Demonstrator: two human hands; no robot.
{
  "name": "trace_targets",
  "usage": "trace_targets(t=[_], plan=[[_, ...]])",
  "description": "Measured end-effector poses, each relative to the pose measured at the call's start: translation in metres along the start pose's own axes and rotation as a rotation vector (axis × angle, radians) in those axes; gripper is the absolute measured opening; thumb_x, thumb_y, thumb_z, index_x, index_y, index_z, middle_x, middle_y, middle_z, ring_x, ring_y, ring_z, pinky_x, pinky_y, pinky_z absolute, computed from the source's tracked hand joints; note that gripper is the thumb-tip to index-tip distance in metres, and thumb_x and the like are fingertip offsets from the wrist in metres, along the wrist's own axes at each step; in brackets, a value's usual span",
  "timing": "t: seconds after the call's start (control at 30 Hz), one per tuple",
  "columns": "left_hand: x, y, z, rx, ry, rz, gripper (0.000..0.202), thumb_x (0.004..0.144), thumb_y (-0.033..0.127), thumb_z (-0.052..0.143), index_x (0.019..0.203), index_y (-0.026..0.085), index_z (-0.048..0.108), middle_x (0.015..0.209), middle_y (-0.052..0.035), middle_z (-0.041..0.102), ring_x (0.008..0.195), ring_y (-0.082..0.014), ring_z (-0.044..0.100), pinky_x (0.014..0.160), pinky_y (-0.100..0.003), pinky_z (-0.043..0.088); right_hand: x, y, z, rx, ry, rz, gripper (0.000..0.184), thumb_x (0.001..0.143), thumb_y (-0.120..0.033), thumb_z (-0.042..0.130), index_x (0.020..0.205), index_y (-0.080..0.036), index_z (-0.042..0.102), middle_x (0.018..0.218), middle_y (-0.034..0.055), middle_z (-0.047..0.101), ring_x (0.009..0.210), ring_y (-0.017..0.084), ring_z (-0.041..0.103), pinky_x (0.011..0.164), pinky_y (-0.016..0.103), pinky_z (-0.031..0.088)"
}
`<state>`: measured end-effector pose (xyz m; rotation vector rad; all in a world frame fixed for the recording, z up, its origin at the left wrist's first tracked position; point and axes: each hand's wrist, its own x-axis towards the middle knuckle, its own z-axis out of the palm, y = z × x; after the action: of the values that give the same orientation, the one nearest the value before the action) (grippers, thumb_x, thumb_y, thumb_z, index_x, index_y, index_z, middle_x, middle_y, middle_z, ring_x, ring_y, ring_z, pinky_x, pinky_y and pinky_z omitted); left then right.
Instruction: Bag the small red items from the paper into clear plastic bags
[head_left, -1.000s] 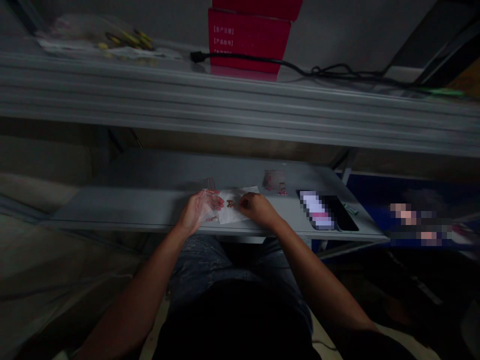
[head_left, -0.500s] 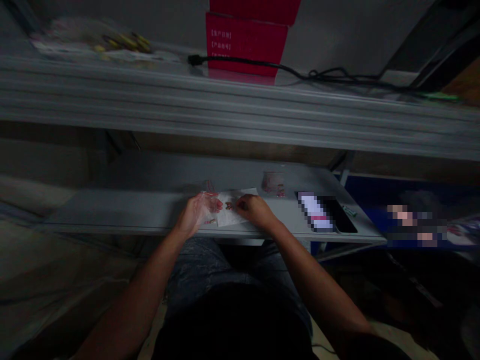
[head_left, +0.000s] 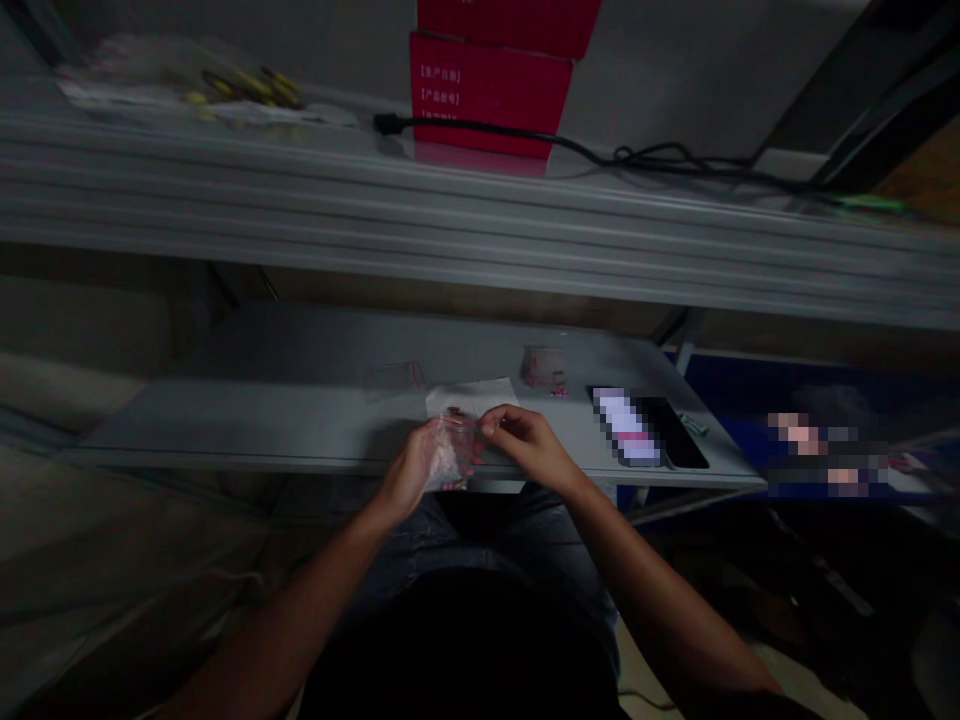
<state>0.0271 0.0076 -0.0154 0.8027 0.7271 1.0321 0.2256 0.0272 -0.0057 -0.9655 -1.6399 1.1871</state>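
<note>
Plastic bag (head_left: 453,452) off the paper (head_left: 471,398), nearer shelf edge (head_left: 225,462) (left hand (head_left: 414,470), right hand (head_left: 529,445) alongside)

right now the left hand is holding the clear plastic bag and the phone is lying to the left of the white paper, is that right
Not quite: the phone lies to the right of the white paper, not the left, as the head view shows. The rest stands: the left hand is holding the clear plastic bag.

The head-worn camera looks forward and down, close above the hands (head_left: 525,448).
</note>
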Motion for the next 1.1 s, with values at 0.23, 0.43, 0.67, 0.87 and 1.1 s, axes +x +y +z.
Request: trace_targets(t=[0.23,0.43,0.67,0.87,1.1], plan=[[-0.010,-0.030,0.013,0.112,0.033,0.047,0.051,0.093,0.059,0.048,0.112,0.017,0.069,0.090,-0.0115,0.076,0.077,-0.0271,0.073,0.062,-0.037,0.060,-0.029,0.011,0.012,0.151,0.034,0.089,0.029,0.086,-0.048,0.071,0.084,-0.019,0.067,0.079,0.0013,0.067,0.070,0.015,0.060,0.069,0.028,0.051],[-0.013,-0.037,0.012,0.344,0.131,0.156,0.030,0.088,0.046,0.068,0.101,0.019,0.072,0.087,-0.0082,0.076,0.066,-0.0216,0.071,0.059,-0.031,0.059,-0.031,0.024,0.012,0.183,0.071,0.114,0.031,0.084,-0.049,0.073,0.081,-0.018,0.068,0.076,0.0010,0.066,0.069,0.014,0.060,0.067,0.027,0.050],[-0.010,-0.034,0.005,0.444,0.128,0.244,0.012,0.088,0.033,0.069,0.090,0.021,0.073,0.084,-0.0059,0.074,0.060,-0.0184,0.067,0.054,-0.029,0.055,-0.029,0.024,0.012,0.203,0.041,0.095,0.031,0.085,-0.050,0.072,0.085,-0.019,0.069,0.083,0.0030,0.070,0.077,0.017,0.064,0.075,0.030,0.052],[-0.009,-0.031,0.001,0.487,0.155,0.265,0.014,0.086,0.035,0.071,0.092,0.023,0.071,0.087,-0.0050,0.074,0.065,-0.0197,0.067,0.057,-0.030,0.056,-0.031,0.021,0.011,0.170,0.080,0.121,0.028,0.085,-0.048,0.071,0.086,-0.020,0.068,0.074,0.0002,0.063,0.060,0.012,0.051,0.056,0.025,0.043],[-0.007,-0.027,0.001,0.576,0.142,0.367,0.020,0.080,0.026,0.076,0.098,0.022,0.070,0.102,-0.0073,0.070,0.092,-0.0230,0.067,0.079,-0.034,0.057,-0.033,0.024,0.012,0.092,0.116,0.036,0.020,0.086,-0.040,0.065,0.083,-0.020,0.061,0.078,0.0016,0.062,0.071,0.016,0.056,0.064,0.027,0.046]])
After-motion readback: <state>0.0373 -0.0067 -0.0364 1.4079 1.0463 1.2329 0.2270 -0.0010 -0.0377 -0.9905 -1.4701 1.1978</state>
